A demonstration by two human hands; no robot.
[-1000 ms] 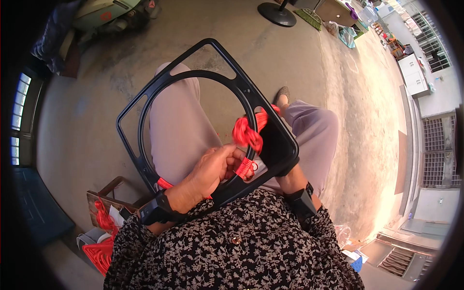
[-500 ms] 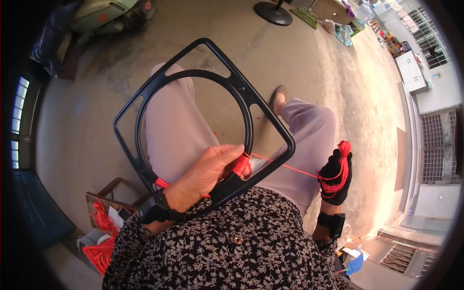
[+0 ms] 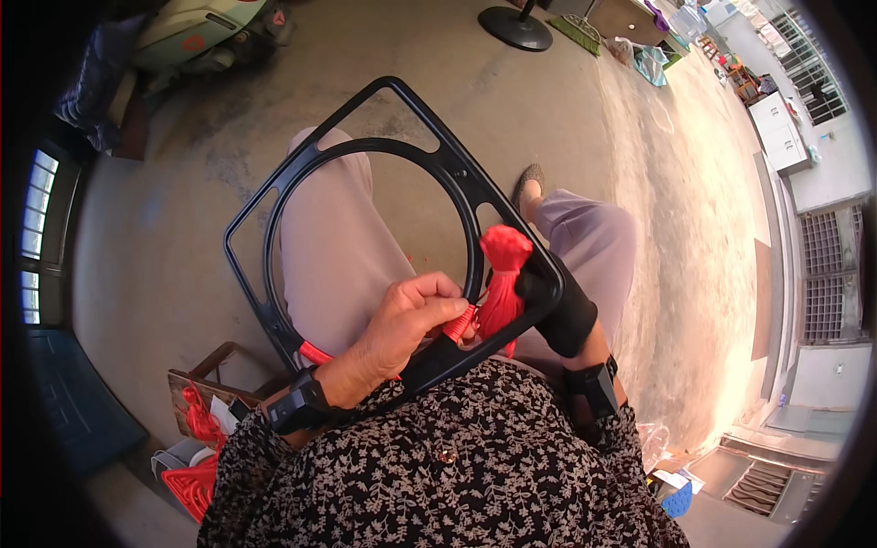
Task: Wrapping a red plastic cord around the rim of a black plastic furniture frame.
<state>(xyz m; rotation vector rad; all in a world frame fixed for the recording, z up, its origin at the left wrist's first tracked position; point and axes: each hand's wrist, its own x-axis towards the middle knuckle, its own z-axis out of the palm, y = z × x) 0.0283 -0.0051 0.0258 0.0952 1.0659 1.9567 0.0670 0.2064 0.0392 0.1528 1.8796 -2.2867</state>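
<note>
A black square frame (image 3: 448,167) with a round opening rests tilted over my lap. Red cord is wound tightly around a stretch of its inner ring (image 3: 459,323), and another red wrapped part (image 3: 315,353) shows near my left wrist. My left hand (image 3: 413,315), bare, pinches the ring at the wound cord. My right hand (image 3: 562,310), in a black glove, is at the frame's right corner, partly behind its bar. It holds a bundle of red cord (image 3: 502,283), which shows through the opening between ring and outer bar. Most of its fingers are hidden.
On the left, a small wooden stool (image 3: 187,388) carries more red cord (image 3: 199,420), with a red slatted item (image 3: 189,484) below. A round black stand base (image 3: 516,29) and a green broom (image 3: 575,35) are at the far side. A scooter (image 3: 196,32) stands far left.
My right hand has swung in from the right with the cord bundle, up to the frame's right corner. The left hand keeps its pinch, and the frame has shifted slightly.
</note>
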